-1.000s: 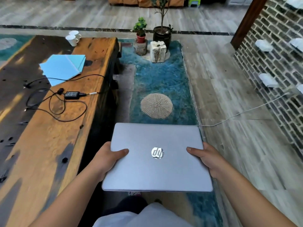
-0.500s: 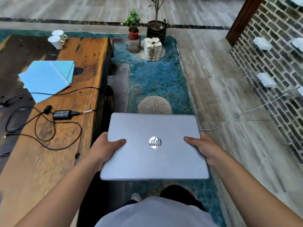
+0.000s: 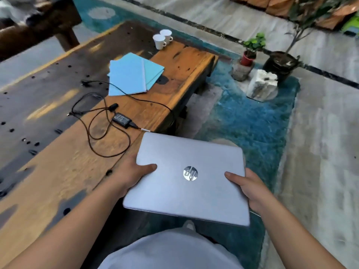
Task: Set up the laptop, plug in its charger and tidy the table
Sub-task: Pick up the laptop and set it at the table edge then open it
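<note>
A closed silver laptop (image 3: 186,152) with a round logo on its lid is held level in the air, just past the wooden table's near right edge. My left hand (image 3: 134,171) grips its left side and my right hand (image 3: 250,189) grips its right side, thumbs on the lid. On the wooden table (image 3: 58,171) lies a black charger brick (image 3: 121,119) with its black cable (image 3: 97,140) in loose loops. Blue folders (image 3: 130,74) lie fanned out beyond the cable. Two white cups (image 3: 162,38) stand at the table's far end.
A blue rug (image 3: 248,121) covers the floor right of the table. On it stand a small plant in a red pot (image 3: 247,59), a large black pot (image 3: 279,65) and a white stone block (image 3: 262,84). A dark bench (image 3: 38,22) is at the far left.
The view has swung left and tilted, bringing more of the table into sight. The laptop, still held in both hands, has moved closer to the table's edge near the charger.
</note>
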A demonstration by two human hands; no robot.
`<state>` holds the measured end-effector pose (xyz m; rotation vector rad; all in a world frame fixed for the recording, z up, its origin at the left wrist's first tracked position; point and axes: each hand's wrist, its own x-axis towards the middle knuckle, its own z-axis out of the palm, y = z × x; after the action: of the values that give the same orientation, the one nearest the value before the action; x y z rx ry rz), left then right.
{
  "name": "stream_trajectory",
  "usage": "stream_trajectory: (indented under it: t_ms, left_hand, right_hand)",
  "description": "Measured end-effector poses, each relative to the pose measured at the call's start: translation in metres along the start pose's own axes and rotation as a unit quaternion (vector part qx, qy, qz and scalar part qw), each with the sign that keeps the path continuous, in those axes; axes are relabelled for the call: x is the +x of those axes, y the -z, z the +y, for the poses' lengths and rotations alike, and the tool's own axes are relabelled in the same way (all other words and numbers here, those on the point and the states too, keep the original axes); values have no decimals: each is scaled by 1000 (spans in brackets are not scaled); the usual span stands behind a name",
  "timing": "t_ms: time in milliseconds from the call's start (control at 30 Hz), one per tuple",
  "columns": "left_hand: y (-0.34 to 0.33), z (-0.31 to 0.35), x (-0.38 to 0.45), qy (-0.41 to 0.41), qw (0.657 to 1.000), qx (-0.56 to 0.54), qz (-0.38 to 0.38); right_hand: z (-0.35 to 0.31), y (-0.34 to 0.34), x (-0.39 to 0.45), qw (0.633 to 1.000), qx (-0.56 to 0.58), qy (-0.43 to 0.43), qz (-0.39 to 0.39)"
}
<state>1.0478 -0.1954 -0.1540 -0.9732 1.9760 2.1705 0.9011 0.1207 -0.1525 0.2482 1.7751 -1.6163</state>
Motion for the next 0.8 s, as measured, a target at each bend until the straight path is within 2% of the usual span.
stream_trajectory:
  t_ms: [233,467,667,800]
  left_hand:
    - [39,-33,-31,36,979,-75,187]
    - [78,-73,-114,37,922,-161,351]
    - [103,-110,-180,40,872,-224,433]
    - [133,-127,-208,37,856,-241,455]
  right_hand:
    - [-50,-71,88,976,-136,-15,-169]
    - [-48,-191,113,908,-236,-18,-345]
    - [-24,-285,90,855,-294,-37,-425]
    - [-6,-333,67,840,-316,-48,-439]
